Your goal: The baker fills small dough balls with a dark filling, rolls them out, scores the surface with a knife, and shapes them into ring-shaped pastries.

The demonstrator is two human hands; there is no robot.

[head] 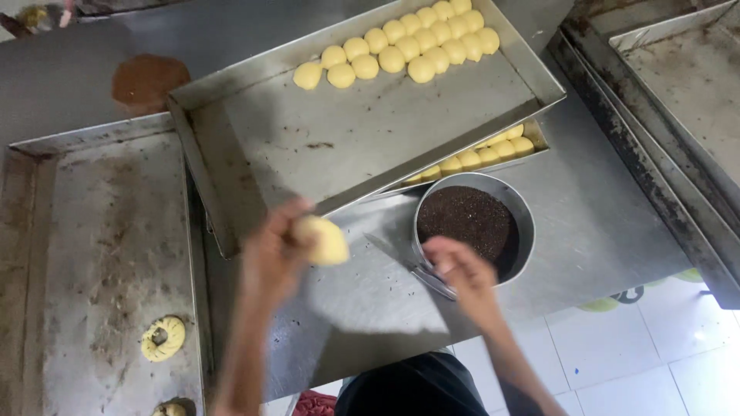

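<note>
My left hand point(276, 250) grips a pale yellow dough ball point(324, 240) above the steel table, just in front of the big metal tray point(270, 146). That tray carries rows of dough balls point(408, 42) at its far end. My right hand point(460, 271) rests with curled fingers on the near rim of a round metal tin point(524, 219) filled with dark seeds point(466, 219); whether it pinches anything is hidden. A second tray of dough balls point(486, 154) peeks out beneath the big one.
A worn flat tray point(92, 231) lies at the left with a ring-shaped dough piece point(162, 337) and another ring point(169, 409) at the bottom edge. More rusty trays point(678, 92) stand at the right. A brown lid point(148, 79) sits at the back left. White floor tiles show below.
</note>
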